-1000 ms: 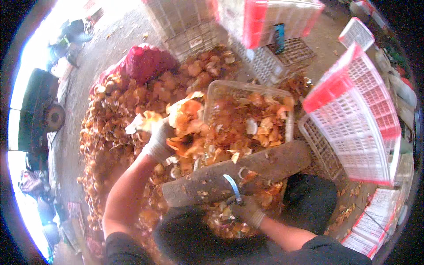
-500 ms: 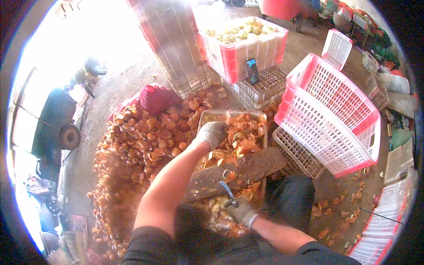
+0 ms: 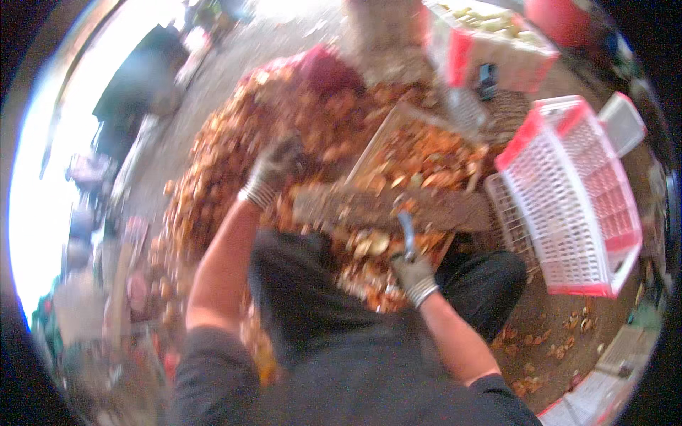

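Note:
My left hand [image 3: 278,169], in a grey knit glove, is at the near edge of a heap of brown-skinned onions [image 3: 217,153]; its fingers are smeared by motion, so whether it holds one cannot be told. My gloved right hand [image 3: 413,277] grips a small knife [image 3: 407,231], its slightly curved blade pointing up and away from me. Just beyond the blade, a worn wooden board [image 3: 387,208] lies across a shallow bin [image 3: 371,150] full of onion skins [image 3: 426,153]. Pale trimmings and skins [image 3: 373,245] lie on the near side of the board, between my legs.
A white and red plastic crate [image 3: 568,199] leans at the right over a grey one. Farther back, a crate of peeled onions [image 3: 490,53] has a phone [image 3: 487,82] at its front. A dark red net sack [image 3: 330,71] rests on the heap. Loose skins [image 3: 543,341] litter the floor at right.
My left hand has left the skins bin and moved left to the onion heap. My right hand still holds the knife, now more upright. The whole view has turned and shifted.

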{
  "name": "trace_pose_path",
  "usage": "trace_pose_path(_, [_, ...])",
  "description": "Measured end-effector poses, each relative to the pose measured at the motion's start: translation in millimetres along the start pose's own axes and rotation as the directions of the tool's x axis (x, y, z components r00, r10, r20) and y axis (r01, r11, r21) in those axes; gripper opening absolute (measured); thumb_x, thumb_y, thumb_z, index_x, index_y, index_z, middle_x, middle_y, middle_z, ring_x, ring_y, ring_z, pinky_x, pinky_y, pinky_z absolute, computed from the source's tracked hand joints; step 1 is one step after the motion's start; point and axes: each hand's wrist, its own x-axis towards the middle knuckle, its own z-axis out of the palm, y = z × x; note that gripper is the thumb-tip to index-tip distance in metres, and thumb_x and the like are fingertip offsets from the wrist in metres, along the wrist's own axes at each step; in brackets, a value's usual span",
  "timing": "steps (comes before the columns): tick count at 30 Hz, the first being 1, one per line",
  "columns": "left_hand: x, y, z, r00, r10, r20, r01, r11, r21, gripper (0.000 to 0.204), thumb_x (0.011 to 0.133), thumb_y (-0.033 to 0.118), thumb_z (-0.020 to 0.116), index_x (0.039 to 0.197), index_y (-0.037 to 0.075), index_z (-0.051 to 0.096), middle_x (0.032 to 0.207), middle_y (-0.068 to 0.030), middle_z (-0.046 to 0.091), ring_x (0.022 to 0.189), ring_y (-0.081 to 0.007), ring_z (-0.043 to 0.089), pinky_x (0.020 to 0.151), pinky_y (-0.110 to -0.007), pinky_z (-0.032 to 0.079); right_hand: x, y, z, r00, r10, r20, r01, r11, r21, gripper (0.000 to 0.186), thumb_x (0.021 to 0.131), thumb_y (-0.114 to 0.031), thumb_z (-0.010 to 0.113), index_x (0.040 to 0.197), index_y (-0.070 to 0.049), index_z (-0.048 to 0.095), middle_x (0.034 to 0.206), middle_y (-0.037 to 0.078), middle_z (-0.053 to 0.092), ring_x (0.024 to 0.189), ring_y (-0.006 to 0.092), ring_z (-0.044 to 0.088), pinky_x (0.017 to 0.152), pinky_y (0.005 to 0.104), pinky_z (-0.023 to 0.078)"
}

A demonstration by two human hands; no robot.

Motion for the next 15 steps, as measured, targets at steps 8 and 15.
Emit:
trace_pose_path(8, [-236,28,-171,0.732,-0.208,-0.648,0.418,0.889,0.187,0.020,0.091,0.011,0.064,0.109,0.003,0.067,0.095,-0.0042,0.069,0.080,-0.0081,0.062,0.068,-0.021,0.051,7,-4,14,0.993,-0.006,0.117,0.010,0.999,-0.034,0.009,0.081,-0.006,0.064,0.089,-0.006,0.068,0.068,-0.004,0.058,0.055,0.0061,0.049,0.049,0.0230,0.039])
trace_pose_path(15, [-258,-101,-161,0.790,-0.297,-0.536,0.593,0.592,0.546,0.026,0.086,0.015,0.068,0.110,0.005,0.067,0.100,-0.0064,0.070,0.090,-0.0181,0.063,0.085,-0.030,0.050,19,2,26,0.993,-0.026,0.115,0.047,0.983,-0.179,0.015,0.082,-0.009,0.063,0.095,-0.003,0.066,0.070,-0.001,0.058,0.059,0.0092,0.052,0.053,0.0229,0.041])
